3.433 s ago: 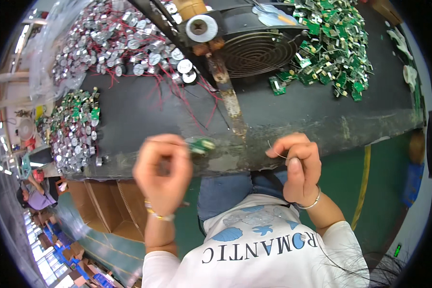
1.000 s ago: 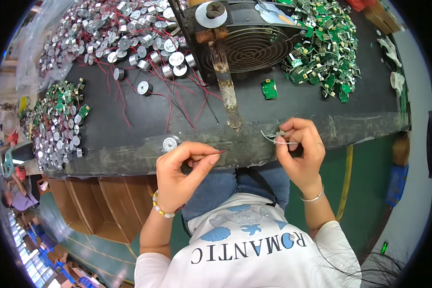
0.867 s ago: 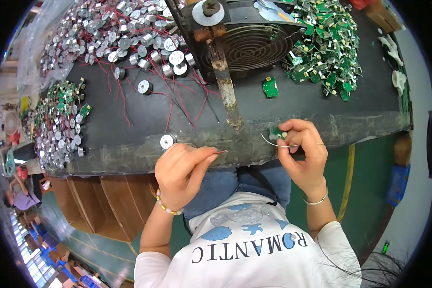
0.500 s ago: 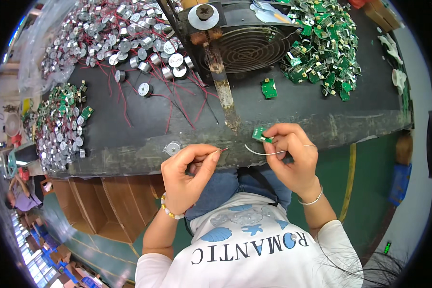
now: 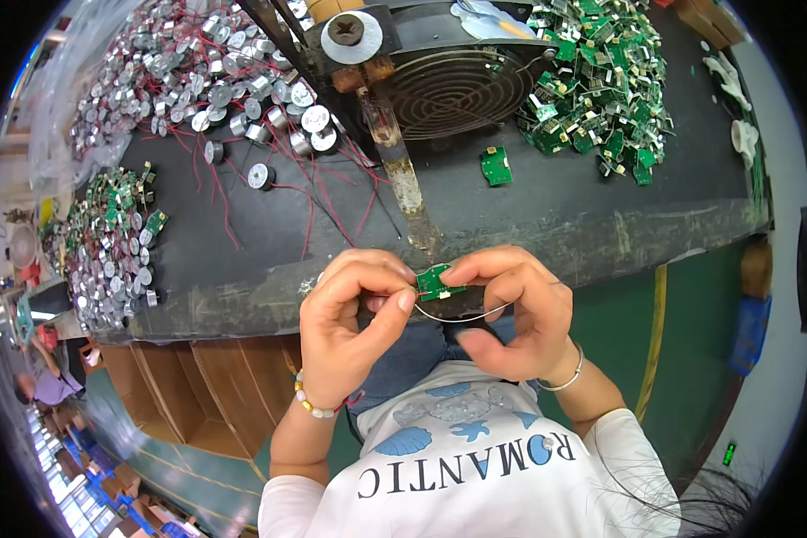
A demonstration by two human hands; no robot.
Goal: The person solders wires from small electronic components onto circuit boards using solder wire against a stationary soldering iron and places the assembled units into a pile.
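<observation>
Pinched between thumb and forefinger, thin motor wires (image 5: 421, 293) run from my left hand (image 5: 354, 309) to the left edge of a small green circuit board (image 5: 436, 283). The round metal motor at their other end is mostly hidden behind that hand. My right hand (image 5: 524, 309) grips the board's right side by the fingertips. A curved silvery wire, looking like solder (image 5: 462, 320), also runs from the right hand, bending below the board towards the left fingertips. Just beyond the board, the soldering iron's worn tip (image 5: 424, 240) points down at the table's near edge.
Silver motors with red and dark wires (image 5: 215, 76) heap at the back left. Green boards (image 5: 601, 85) pile at the back right; one loose board (image 5: 495, 167) lies apart. Joined motors and boards (image 5: 108, 247) sit far left. A black fan (image 5: 462, 94) stands behind the iron.
My hands have come together. The right hand brought the board leftward and down to the wire ends in my left hand. The motor has passed mostly behind my left hand; the view shifted slightly.
</observation>
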